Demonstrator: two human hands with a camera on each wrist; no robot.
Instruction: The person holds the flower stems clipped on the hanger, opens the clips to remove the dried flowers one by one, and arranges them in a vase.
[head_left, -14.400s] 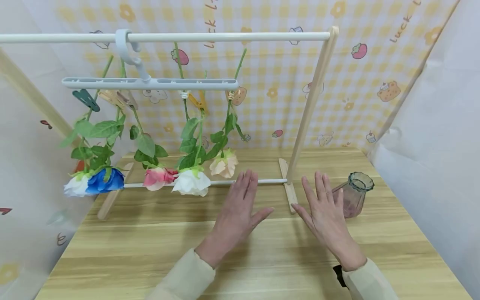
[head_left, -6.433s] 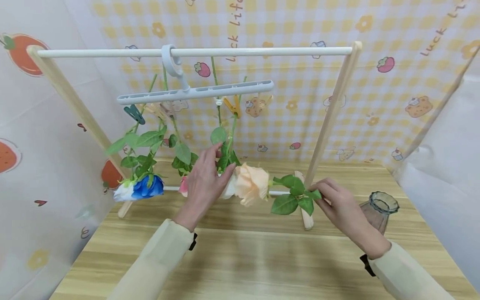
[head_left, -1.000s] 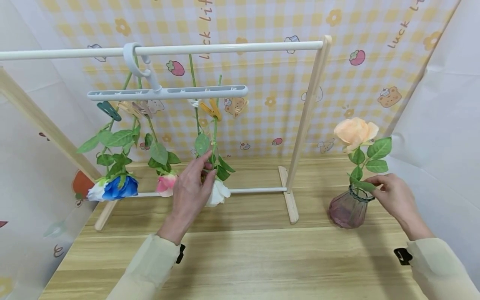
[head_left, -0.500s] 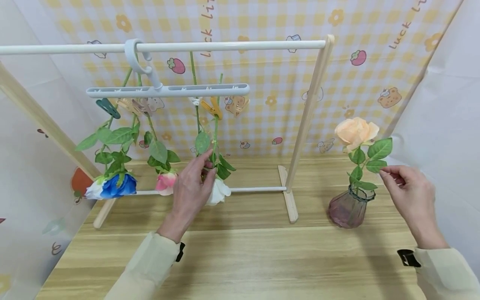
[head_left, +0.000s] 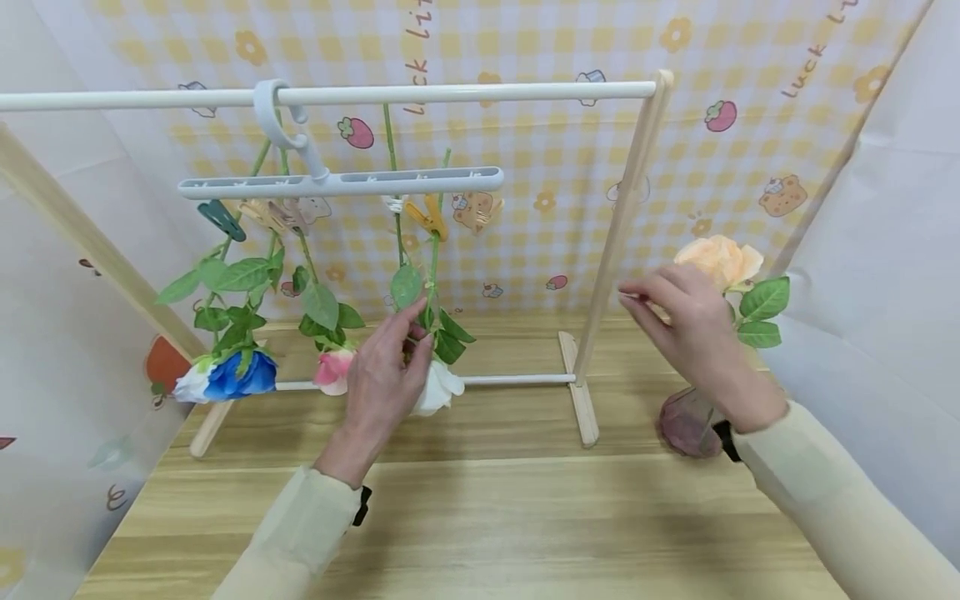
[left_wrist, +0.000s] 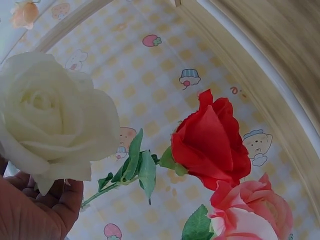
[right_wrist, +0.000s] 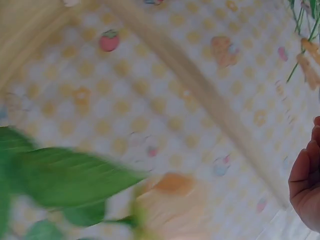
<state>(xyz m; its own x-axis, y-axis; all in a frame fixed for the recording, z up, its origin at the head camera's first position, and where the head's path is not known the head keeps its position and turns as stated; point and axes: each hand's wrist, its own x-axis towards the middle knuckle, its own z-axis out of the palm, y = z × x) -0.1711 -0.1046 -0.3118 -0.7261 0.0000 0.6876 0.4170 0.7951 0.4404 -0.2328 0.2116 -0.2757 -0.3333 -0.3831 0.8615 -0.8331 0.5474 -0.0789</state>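
Likely mid-unclipping: left hand [head_left: 378, 379] holds white rose [head_left: 439, 389] — right hand [head_left: 693, 329] empty, fingers loosely bent. Next probably calls for squeezing yellow clip [head_left: 429, 218].

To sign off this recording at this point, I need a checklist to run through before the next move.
1. Right hand empty: ok.
2. Left hand at the white rose: ok.
3. White rose out of the yellow clip: not ok, stem clipped.
4. Vase upright: ok.
5. Stem of the peach rose inside the vase mouth: cannot tell, right wrist hides it.
6. Hanger hooked on top rod: ok.
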